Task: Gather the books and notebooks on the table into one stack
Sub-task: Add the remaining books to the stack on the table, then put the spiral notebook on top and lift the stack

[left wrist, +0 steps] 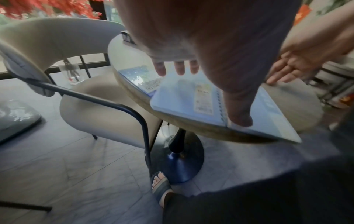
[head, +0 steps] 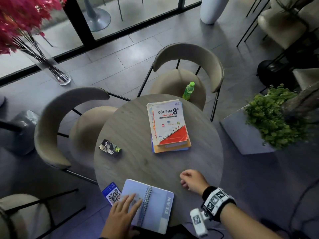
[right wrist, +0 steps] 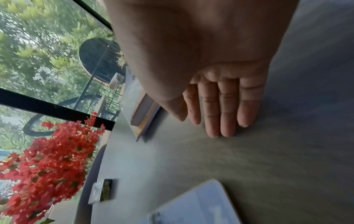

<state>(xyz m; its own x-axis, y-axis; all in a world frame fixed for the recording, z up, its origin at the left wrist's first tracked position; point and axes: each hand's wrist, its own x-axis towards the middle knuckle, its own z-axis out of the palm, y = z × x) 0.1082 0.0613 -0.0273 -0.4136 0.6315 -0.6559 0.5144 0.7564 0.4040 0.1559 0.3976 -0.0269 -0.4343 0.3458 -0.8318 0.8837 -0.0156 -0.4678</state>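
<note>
A stack of books with a white and red cover on top lies at the middle right of the round table. A pale blue spiral notebook marked PLAN lies at the near edge, partly overhanging it. My left hand rests flat on its left half, fingers straight; in the left wrist view the thumb touches the notebook near the spiral. My right hand hovers low over bare tabletop to the notebook's right, holding nothing. In the right wrist view its fingers point at the book stack.
A blue QR card lies beside the notebook's left edge. A small black box sits on the table's left. A green bottle stands at the far edge. Beige chairs surround the table, with a planter on the right.
</note>
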